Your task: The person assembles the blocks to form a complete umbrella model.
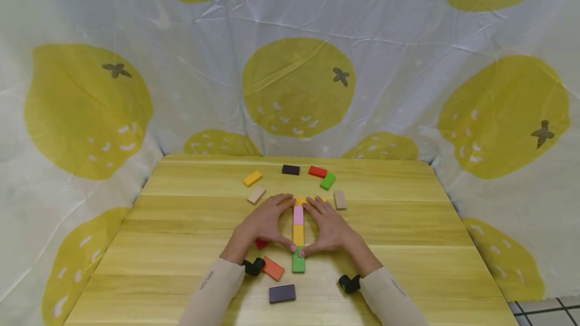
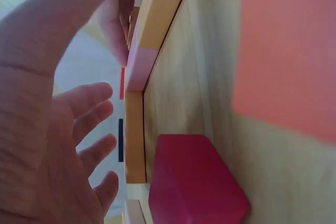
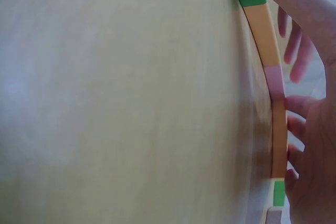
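Observation:
A column of wooden blocks runs away from me on the table: a green block (image 1: 298,264) nearest, then a yellow block (image 1: 298,235) and a pink block (image 1: 298,215). Across its far end lies yellow-orange wood (image 1: 300,200), partly covered by fingers. My left hand (image 1: 266,219) arches along the left side, fingertips by the far end and thumb at the green block. Mirroring it on the right, my right hand (image 1: 331,226) has its thumb on the green block and fingers over the crosswise piece. Neither hand grips a block; the fingers are spread and relaxed.
Beside my left wrist lie a red block (image 2: 194,182) and an orange block (image 1: 274,268), with a dark purple block (image 1: 282,294) nearer me. Farther back are black (image 1: 290,170), red (image 1: 317,171), green (image 1: 328,181), yellow (image 1: 252,178) and plain wood blocks (image 1: 340,200).

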`<act>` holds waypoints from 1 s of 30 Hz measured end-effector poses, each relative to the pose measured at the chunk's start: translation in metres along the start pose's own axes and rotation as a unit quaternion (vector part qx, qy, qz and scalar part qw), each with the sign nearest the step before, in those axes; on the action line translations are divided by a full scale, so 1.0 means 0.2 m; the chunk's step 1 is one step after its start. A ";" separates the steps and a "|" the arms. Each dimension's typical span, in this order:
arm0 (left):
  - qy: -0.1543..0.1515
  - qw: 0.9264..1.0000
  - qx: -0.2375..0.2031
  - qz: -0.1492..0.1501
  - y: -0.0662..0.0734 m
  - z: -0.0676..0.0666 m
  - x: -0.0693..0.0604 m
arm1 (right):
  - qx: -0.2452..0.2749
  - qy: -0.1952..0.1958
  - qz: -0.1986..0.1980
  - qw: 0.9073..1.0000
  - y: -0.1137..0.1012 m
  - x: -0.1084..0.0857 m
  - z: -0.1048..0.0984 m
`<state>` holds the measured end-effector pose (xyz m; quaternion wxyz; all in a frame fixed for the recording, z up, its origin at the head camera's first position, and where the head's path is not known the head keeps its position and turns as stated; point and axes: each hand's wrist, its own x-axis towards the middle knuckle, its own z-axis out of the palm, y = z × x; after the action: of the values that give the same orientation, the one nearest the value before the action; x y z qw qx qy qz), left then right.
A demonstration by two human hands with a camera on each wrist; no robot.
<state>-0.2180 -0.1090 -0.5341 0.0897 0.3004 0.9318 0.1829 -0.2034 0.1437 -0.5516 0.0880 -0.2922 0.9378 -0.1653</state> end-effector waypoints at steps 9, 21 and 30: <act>-0.051 0.997 0.048 0.013 0.08 0.01 -0.03 | 0.008 0.006 -0.005 1.000 0.00 -0.01 0.01; -0.063 0.996 0.065 0.002 0.10 0.06 -0.02 | 0.005 0.001 0.000 1.000 0.00 -0.01 0.00; -0.036 0.997 0.061 0.020 0.09 0.08 -0.01 | 0.003 0.007 -0.003 1.000 0.00 0.00 0.01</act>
<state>-0.2015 -0.0921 -0.5417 0.1014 0.3304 0.9311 0.1165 -0.2022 0.1438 -0.5543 0.0817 -0.2937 0.9370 -0.1704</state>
